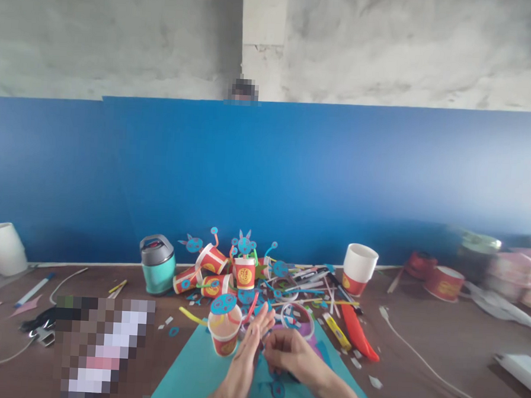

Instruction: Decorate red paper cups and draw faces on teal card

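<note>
My left hand stands on edge with its fingers stretched out and close together, just right of a red and white paper cup. That cup is upright, with a blue paper face at its rim and a yellow straw sticking out to the left. My right hand is closed in a pinch close to the left palm; what its fingertips hold is hidden. Below the hands, a blue paper circle with red drawing lies on the teal sheet.
Behind the hands are several decorated cups, scattered straws and paper scraps. A teal lidded container stands left. To the right are a yellow box cutter, a red curved object, stacked cups and a white cable. A blue partition rises behind.
</note>
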Demonstrator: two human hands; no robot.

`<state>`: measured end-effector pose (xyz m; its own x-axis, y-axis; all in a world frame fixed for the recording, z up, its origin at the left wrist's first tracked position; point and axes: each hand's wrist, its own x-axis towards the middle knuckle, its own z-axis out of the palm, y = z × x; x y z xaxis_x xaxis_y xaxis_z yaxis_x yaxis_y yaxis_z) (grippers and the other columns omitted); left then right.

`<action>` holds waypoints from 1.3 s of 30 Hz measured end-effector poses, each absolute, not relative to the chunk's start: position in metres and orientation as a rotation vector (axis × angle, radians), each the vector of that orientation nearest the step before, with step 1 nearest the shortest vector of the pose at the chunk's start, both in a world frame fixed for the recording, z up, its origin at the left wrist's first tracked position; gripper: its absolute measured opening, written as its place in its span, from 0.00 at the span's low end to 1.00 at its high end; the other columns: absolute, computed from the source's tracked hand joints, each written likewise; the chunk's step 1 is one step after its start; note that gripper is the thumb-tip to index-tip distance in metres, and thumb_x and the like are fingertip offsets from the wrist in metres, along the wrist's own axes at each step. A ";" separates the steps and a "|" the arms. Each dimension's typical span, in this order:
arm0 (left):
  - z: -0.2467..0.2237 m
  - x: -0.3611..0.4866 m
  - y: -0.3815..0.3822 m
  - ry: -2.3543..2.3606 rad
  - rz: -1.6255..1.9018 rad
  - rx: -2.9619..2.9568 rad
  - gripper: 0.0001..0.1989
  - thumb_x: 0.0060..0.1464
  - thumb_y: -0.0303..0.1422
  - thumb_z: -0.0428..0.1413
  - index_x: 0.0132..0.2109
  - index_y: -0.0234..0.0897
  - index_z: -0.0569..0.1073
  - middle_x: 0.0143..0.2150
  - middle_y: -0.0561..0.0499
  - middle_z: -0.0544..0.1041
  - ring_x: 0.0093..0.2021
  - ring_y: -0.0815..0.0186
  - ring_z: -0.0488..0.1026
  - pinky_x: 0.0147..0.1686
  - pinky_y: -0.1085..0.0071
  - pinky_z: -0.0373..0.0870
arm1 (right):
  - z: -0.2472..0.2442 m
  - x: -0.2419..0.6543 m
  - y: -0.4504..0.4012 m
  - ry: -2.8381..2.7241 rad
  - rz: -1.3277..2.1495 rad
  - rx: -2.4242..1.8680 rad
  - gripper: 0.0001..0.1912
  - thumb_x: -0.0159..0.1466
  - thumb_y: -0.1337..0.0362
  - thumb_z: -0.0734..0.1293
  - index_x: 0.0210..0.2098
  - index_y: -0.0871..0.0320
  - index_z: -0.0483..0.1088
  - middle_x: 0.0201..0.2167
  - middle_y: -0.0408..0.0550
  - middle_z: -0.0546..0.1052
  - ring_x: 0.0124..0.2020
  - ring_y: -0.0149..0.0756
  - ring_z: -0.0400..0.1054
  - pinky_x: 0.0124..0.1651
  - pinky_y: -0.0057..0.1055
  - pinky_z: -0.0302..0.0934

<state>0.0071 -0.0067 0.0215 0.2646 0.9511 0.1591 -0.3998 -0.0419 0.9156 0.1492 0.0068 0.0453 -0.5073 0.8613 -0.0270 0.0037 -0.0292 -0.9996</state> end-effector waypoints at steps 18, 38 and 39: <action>0.025 0.005 -0.012 0.583 1.126 1.137 0.27 0.63 0.45 0.41 0.66 0.45 0.51 0.66 0.50 0.57 0.68 0.63 0.45 0.66 0.58 0.35 | 0.041 0.142 0.008 -1.574 1.502 -0.992 0.18 0.50 0.52 0.72 0.21 0.61 0.68 0.16 0.39 0.67 0.18 0.24 0.56 0.22 0.24 0.48; 0.020 0.003 -0.009 0.648 1.102 1.201 0.27 0.62 0.46 0.43 0.64 0.43 0.56 0.69 0.53 0.50 0.69 0.60 0.40 0.67 0.61 0.34 | 0.037 0.139 0.012 -1.546 1.505 -1.158 0.18 0.46 0.52 0.73 0.21 0.61 0.68 0.15 0.38 0.66 0.17 0.24 0.57 0.21 0.23 0.49; 0.021 0.003 -0.010 0.671 1.100 1.205 0.27 0.62 0.46 0.43 0.64 0.43 0.56 0.69 0.54 0.49 0.69 0.60 0.40 0.67 0.61 0.34 | 0.038 0.139 0.012 -1.530 1.518 -1.124 0.19 0.45 0.52 0.74 0.21 0.61 0.68 0.15 0.38 0.66 0.17 0.23 0.56 0.21 0.23 0.48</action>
